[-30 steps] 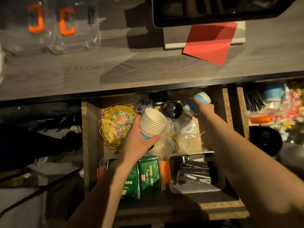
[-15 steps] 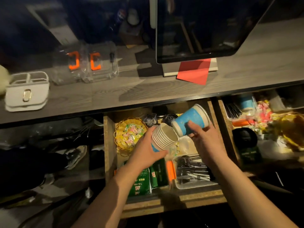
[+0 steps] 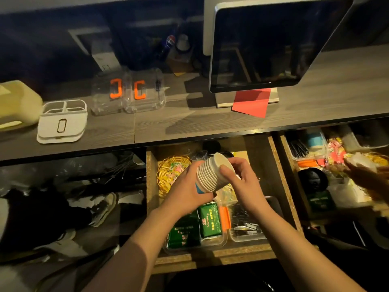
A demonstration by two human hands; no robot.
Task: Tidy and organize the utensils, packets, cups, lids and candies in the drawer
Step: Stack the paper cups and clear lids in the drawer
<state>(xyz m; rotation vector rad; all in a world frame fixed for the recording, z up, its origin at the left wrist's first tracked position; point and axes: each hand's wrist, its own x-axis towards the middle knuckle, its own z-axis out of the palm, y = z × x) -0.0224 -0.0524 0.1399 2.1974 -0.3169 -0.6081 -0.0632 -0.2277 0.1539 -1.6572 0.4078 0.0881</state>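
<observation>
1. Gripping a nested stack of paper cups [image 3: 211, 175] above the open drawer [image 3: 273, 163], the left hand [image 3: 187, 190] wraps its fingers round the stack's lower end while the right hand [image 3: 242, 182] curls over the rim of the topmost cup, seemingly seating it.
2. Below the hands, green packets [image 3: 197, 225] sit in a clear tray at the drawer's front edge, with metal utensils [image 3: 245, 225] in a second tray just beside them toward the front right corner.
3. A yellow wire basket of candies [image 3: 171, 171] occupies the drawer's back left corner; dark lids [image 3: 211, 146] lie along the back edge, partly hidden.
4. By the look of it, the sorting is well along: packets, utensils and candies are grouped, while the cup stack is not yet set down and the lids look unsorted.
5. A monitor [image 3: 263, 43] and red paper [image 3: 251, 102] stand on the counter [image 3: 189, 123] above.
</observation>
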